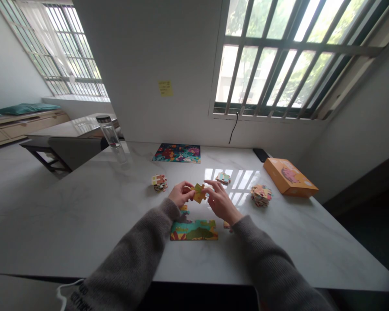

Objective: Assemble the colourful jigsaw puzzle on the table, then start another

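A yellow-green jigsaw puzzle piece (199, 193) is held up above the table between my two hands. My left hand (181, 194) pinches its left edge between thumb and fingers. On the other side, the fingers of my right hand (219, 199) are closed at its right edge, the index finger partly stretched. Below them lies a joined strip of puzzle (194, 231) with a green, tree-like shape on turquoise. Further puzzle pieces (184, 211) show above its left part, partly hidden by my left hand. A loose piece (227, 225) peeks out beside my right wrist.
Stacks of puzzle pieces stand at left (159, 182), behind my right hand (223, 178) and at right (261, 195). A dark picture sheet (177, 153) lies at the back. An orange box (288, 177), black phone (261, 155) and glass bottle (108, 131) are near the edges.
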`<state>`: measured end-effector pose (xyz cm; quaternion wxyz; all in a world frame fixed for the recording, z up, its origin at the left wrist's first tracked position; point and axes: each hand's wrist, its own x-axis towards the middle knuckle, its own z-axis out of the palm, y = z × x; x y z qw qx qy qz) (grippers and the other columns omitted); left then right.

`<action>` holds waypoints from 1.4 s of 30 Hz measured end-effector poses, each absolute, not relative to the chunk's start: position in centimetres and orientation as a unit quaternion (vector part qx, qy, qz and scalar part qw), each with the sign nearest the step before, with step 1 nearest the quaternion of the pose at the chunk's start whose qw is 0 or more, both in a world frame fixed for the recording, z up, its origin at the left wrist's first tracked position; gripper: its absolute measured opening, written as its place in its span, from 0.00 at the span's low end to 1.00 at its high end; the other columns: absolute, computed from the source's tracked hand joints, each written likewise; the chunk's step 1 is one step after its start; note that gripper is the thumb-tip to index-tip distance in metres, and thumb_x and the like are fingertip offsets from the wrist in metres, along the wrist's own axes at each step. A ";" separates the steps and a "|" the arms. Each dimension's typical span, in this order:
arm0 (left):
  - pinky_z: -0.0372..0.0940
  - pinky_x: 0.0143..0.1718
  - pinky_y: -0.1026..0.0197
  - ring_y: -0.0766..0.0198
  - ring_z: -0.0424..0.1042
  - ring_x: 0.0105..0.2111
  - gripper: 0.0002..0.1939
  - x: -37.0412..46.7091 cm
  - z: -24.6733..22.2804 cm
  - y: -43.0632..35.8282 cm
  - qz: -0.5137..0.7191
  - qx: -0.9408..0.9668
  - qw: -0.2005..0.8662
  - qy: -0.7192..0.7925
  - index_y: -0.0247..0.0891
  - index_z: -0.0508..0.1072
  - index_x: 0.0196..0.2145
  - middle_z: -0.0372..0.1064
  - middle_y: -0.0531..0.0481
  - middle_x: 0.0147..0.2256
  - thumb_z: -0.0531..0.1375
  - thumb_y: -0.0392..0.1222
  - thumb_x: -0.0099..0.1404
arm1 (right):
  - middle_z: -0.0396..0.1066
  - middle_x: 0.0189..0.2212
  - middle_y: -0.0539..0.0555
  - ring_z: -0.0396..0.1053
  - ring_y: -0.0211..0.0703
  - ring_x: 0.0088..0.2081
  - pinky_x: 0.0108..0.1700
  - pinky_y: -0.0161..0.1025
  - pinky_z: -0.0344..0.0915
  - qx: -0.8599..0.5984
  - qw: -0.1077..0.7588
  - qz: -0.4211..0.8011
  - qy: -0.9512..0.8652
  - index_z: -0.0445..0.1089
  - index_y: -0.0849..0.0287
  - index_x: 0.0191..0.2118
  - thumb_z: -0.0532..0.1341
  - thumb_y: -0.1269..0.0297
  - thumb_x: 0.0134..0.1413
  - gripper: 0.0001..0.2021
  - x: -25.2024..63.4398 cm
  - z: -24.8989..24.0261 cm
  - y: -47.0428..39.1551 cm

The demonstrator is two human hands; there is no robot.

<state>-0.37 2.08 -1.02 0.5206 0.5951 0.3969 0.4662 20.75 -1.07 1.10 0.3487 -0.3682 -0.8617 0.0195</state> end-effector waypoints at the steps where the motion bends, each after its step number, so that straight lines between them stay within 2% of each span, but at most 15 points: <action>1: 0.61 0.21 0.66 0.66 0.70 0.20 0.24 -0.4 -1.1 2.1 0.470 0.585 0.530 0.395 0.36 0.66 0.36 0.72 0.54 0.21 0.70 0.53 0.53 | 0.62 0.59 0.58 0.60 0.55 0.59 0.58 0.57 0.66 -0.373 0.357 0.023 -0.856 0.69 0.52 0.51 0.53 0.83 0.53 0.24 20.8 1.1 -1.1; 4: 0.67 0.25 0.62 0.63 0.74 0.22 0.26 -0.5 -1.2 2.2 0.481 0.563 0.554 0.381 0.36 0.64 0.35 0.75 0.51 0.22 0.72 0.55 0.52 | 0.64 0.57 0.60 0.62 0.55 0.57 0.57 0.57 0.66 -0.372 0.376 0.029 -0.848 0.68 0.53 0.52 0.59 0.74 0.58 0.17 20.6 1.2 -1.4; 7: 0.70 0.27 0.60 0.62 0.76 0.23 0.27 -0.5 -1.1 2.2 0.475 0.556 0.575 0.366 0.36 0.64 0.34 0.76 0.49 0.23 0.72 0.55 0.52 | 0.64 0.56 0.60 0.63 0.56 0.57 0.57 0.56 0.66 -0.365 0.374 0.030 -0.852 0.67 0.53 0.54 0.63 0.67 0.59 0.17 20.5 1.2 -1.5; 16: 0.73 0.30 0.56 0.59 0.78 0.23 0.29 -0.2 -1.3 2.1 0.481 0.527 0.595 0.371 0.36 0.65 0.34 0.77 0.48 0.23 0.72 0.60 0.50 | 0.68 0.57 0.58 0.66 0.54 0.55 0.57 0.54 0.65 -0.368 0.362 -0.005 -0.857 0.67 0.52 0.56 0.63 0.64 0.61 0.18 21.0 1.2 -1.0; 23: 0.72 0.29 0.58 0.60 0.78 0.23 0.30 -0.4 -1.0 2.1 0.472 0.530 0.601 0.369 0.36 0.64 0.33 0.77 0.47 0.24 0.72 0.61 0.50 | 0.65 0.59 0.60 0.65 0.55 0.58 0.58 0.55 0.65 -0.353 0.348 0.007 -0.868 0.66 0.51 0.58 0.62 0.64 0.62 0.18 21.3 1.2 -1.0; 26: 0.71 0.28 0.60 0.61 0.77 0.23 0.27 -0.6 -0.4 1.8 0.458 0.563 0.574 0.380 0.36 0.65 0.33 0.76 0.48 0.23 0.69 0.60 0.53 | 0.66 0.58 0.60 0.66 0.55 0.57 0.57 0.55 0.66 -0.351 0.345 0.015 -0.871 0.67 0.51 0.57 0.62 0.63 0.63 0.17 21.5 1.5 -1.2; 31: 0.66 0.27 0.63 0.66 0.71 0.23 0.17 -1.2 0.1 1.2 0.470 0.632 0.458 0.412 0.36 0.68 0.33 0.73 0.51 0.24 0.63 0.54 0.62 | 0.71 0.53 0.59 0.68 0.53 0.53 0.55 0.52 0.67 -0.342 0.324 0.053 -0.880 0.68 0.52 0.55 0.65 0.62 0.60 0.18 22.2 1.7 -2.2; 37: 0.67 0.32 0.61 0.64 0.72 0.28 0.14 -1.1 0.0 0.4 0.393 0.706 0.418 0.414 0.35 0.73 0.40 0.75 0.48 0.30 0.62 0.48 0.62 | 0.71 0.51 0.57 0.68 0.51 0.52 0.54 0.50 0.67 -0.336 0.300 0.079 -0.889 0.70 0.52 0.52 0.66 0.63 0.58 0.15 23.1 1.0 -3.3; 42: 0.66 0.32 0.62 0.64 0.72 0.29 0.12 -0.7 0.0 0.1 0.353 0.743 0.398 0.405 0.34 0.74 0.39 0.75 0.48 0.31 0.61 0.44 0.61 | 0.69 0.52 0.57 0.67 0.51 0.52 0.54 0.51 0.66 -0.331 0.311 0.080 -0.887 0.69 0.52 0.52 0.66 0.65 0.58 0.16 23.0 0.7 -3.7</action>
